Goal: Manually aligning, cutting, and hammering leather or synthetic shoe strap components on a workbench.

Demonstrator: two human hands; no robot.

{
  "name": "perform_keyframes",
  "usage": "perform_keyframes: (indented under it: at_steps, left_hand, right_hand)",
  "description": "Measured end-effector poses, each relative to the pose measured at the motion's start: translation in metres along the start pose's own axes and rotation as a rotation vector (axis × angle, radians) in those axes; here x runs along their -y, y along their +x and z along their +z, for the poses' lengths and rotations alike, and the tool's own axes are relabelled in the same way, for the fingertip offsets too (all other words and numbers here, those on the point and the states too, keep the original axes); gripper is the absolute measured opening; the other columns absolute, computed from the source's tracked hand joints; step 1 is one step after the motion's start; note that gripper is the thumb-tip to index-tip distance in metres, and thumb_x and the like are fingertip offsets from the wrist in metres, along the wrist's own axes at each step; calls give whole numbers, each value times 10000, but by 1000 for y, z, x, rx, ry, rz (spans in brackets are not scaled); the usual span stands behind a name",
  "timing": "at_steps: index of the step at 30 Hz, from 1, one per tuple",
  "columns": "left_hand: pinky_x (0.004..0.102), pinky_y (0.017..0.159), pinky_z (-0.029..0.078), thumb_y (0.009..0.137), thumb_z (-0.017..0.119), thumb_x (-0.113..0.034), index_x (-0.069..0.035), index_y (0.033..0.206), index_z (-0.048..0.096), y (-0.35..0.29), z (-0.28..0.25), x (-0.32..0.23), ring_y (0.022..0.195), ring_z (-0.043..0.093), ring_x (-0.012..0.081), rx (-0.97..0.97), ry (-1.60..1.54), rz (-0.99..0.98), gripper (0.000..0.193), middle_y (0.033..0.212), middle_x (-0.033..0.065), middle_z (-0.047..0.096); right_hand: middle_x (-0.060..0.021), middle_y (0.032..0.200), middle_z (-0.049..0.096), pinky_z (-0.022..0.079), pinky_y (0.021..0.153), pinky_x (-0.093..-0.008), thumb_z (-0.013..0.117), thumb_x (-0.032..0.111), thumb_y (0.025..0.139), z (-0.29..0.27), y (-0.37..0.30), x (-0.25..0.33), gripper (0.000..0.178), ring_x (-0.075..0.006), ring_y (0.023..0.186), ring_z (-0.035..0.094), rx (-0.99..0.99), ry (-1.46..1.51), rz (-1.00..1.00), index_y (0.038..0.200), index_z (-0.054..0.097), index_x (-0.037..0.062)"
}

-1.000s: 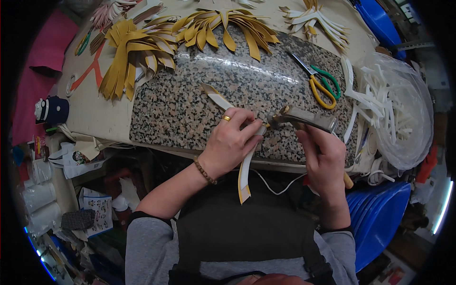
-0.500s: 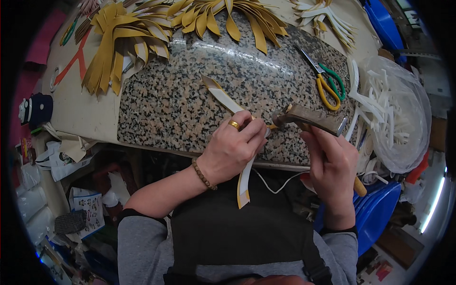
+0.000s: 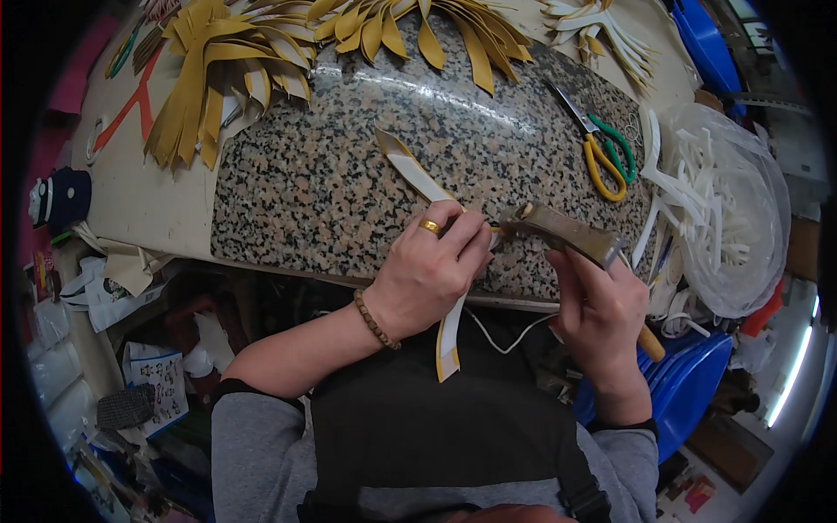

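Down at seven o'clock, under the table [image 3: 166,209], a white printed package [image 3: 161,388] with a small coloured picture on it, print too small to read, and a dark mesh bundle [image 3: 126,407] just beside it; at nine o'clock a dark blue roll with a white label [image 3: 59,199], half cut off by the dark rim. Centre of view: speckled granite slab [image 3: 331,174] on the table, a long white-and-tan strip [image 3: 410,170] lying across it from eleven o'clock toward five, its lower end hanging over the near edge at six o'clock. Left hand [image 3: 427,275] curled closed, pinching the strip against the slab, gold ring and bead bracelet showing. Right hand [image 3: 606,305] wrapped shut around a hammer [image 3: 562,231], metal head just beside the left fingertips. Heaps of mustard-yellow strips [image 3: 227,78] at eleven and twelve o'clock, pale strips [image 3: 602,26] at one. Scissors with yellow and green handles [image 3: 602,148] at two o'clock on the slab, well apart from both hands. Clear plastic bag of white strips [image 3: 732,218] at three o'clock, blue tubs [image 3: 689,392] below it at four. Contact point between hammer head and strip hidden behind the left fingers; thin white cord [image 3: 506,340] looping under the table edge, both ends out of sight
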State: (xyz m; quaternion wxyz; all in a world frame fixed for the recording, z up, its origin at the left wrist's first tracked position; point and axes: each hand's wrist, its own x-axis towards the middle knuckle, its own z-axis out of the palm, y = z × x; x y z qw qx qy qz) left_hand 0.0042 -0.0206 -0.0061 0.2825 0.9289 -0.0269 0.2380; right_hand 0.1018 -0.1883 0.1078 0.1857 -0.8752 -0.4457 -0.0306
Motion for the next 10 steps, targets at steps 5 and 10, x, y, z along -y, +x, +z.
perform_keyframes:
  at_steps: [5, 10]
  left_hand:
    - [386, 862, 568, 768, 854, -98, -31, 1067, 722, -2, -8, 0, 1037, 635, 290, -49, -139, -106, 333, 1122, 76, 645]
    - [391, 912, 556, 762, 870, -110, -39, 1067, 727, -8, -10, -3, 1061, 639, 312, 17, -97, -97, 344, 1148, 98, 648]
  right_hand:
    - [-83, 770, 608, 495, 544, -427, 745, 115, 929, 7, -5, -9, 170, -299, 637, 652, 95, -8, 17, 1097, 723, 99]
    - [-84, 770, 612, 506, 551, -426, 734, 128, 940, -3, 1, -3, 166, -300, 640, 656, 140, -62, 27, 1103, 723, 100]
